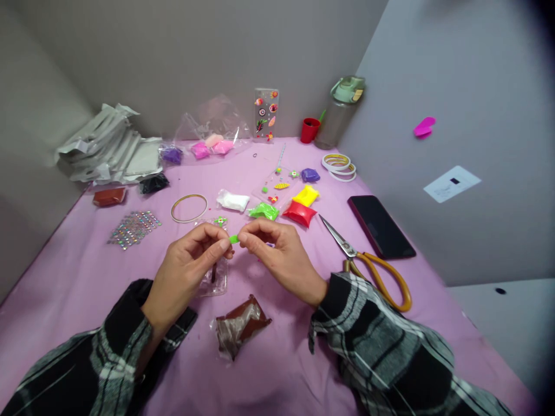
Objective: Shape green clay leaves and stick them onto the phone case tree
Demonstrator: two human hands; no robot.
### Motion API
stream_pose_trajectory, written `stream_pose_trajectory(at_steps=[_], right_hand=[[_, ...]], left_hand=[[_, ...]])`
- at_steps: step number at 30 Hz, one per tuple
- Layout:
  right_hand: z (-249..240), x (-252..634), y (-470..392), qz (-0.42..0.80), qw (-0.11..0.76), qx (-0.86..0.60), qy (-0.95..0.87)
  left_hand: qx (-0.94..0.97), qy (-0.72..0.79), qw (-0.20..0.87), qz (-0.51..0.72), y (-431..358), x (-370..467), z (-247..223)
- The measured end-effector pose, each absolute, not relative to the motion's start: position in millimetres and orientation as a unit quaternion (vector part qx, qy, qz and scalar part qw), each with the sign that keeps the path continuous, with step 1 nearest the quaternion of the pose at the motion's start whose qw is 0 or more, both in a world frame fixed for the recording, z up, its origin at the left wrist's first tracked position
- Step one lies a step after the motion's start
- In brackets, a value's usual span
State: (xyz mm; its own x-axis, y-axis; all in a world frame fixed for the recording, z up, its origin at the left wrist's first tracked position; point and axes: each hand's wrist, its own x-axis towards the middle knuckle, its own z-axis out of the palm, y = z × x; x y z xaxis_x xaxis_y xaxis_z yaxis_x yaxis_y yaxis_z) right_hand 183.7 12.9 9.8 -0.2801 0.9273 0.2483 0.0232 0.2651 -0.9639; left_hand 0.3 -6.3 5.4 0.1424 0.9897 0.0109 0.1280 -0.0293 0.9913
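A pink surface (65,283) is stretching below. Above it, the left hand (184,257) and right hand (284,251) are hovering, pinched narrow. A clear case (221,277) is lying beneath the left hand, a brown packet (256,315) nearby. Both hands are holding a green piece (234,238) between their fingertips.

Left hand (180,267) and right hand (281,253) pinch a small bright-green piece (234,239) between fingertips, above a clear rectangular plastic case (220,280). Brown plastic-wrapped packet (243,325) lies nearer the wearer on pink cloth (69,289). Rightward, orange-handled metal scissors (375,267) near a black-screened phone (381,226). Beyond: shiny red pillow-shaped packet (300,214) touching a yellow one.
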Motion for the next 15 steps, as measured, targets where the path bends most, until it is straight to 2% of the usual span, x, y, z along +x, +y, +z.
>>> stream_pose_trajectory(at_steps=[15], right_hand=[[9.2,183.8,12.7,0.470,0.450,-0.366,-0.665]], left_hand=[[0.576,0.495,0.491,0.427,-6.5,2.4,7.5]])
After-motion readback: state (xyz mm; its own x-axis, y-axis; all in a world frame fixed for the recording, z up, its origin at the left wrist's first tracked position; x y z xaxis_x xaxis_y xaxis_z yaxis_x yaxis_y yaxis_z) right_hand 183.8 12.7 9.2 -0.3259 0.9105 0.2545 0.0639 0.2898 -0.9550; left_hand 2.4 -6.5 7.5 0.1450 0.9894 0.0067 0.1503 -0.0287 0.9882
